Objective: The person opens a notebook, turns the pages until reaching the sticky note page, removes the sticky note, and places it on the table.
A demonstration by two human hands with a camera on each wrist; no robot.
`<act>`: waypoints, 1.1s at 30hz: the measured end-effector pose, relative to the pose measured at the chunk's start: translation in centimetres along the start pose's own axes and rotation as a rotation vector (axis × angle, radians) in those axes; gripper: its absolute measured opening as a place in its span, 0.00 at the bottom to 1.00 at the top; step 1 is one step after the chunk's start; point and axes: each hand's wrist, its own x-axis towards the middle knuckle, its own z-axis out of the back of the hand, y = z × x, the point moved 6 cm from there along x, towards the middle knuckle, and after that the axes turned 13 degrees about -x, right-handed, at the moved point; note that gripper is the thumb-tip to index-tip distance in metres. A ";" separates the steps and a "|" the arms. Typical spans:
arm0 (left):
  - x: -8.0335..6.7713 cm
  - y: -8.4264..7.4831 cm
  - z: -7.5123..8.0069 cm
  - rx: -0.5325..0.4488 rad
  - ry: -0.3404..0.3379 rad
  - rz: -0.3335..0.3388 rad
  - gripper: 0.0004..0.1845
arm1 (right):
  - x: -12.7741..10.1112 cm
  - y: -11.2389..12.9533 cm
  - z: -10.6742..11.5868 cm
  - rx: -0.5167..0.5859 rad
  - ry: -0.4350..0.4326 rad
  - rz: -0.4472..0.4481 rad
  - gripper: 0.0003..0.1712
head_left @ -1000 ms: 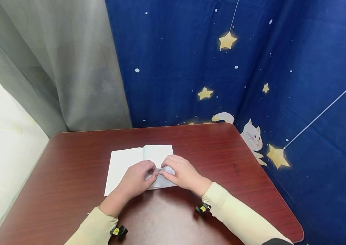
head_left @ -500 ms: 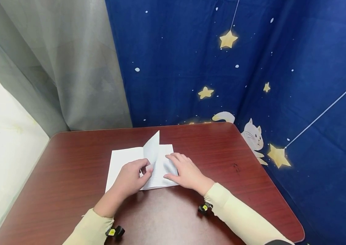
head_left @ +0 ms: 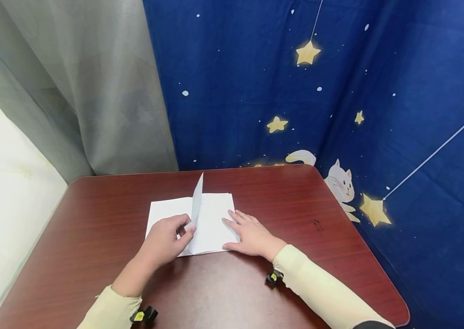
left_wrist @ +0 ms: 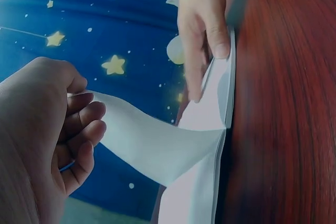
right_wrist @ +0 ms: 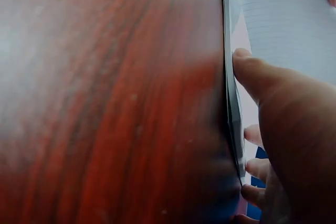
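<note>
On the notebook [head_left: 214, 225], I see the left hand [head_left: 164, 240] pinching a raised page [head_left: 197, 197] at eight o'clock, the right hand [head_left: 252, 235] spread at three.

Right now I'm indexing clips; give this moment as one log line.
left hand: pinches upright page | right hand: spread on right-hand page | notebook: open on table

Pale yellow sleeves [head_left: 318, 285] carry yellow-marked black wrist cameras [head_left: 150, 315].
</note>
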 end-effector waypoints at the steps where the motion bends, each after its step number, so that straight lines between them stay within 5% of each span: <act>1: -0.1 0.1 0.2 -0.001 -0.003 0.000 0.14 | 0.0 0.0 -0.1 0.000 0.011 -0.003 0.51; 17: -1.7 1.7 3.1 0.009 -0.038 0.042 0.22 | 0.0 -0.2 -0.6 0.024 0.025 -0.022 0.52; 33: -5.3 6.5 5.1 0.028 0.044 0.317 0.23 | 0.2 -0.2 -0.8 0.022 0.027 -0.026 0.52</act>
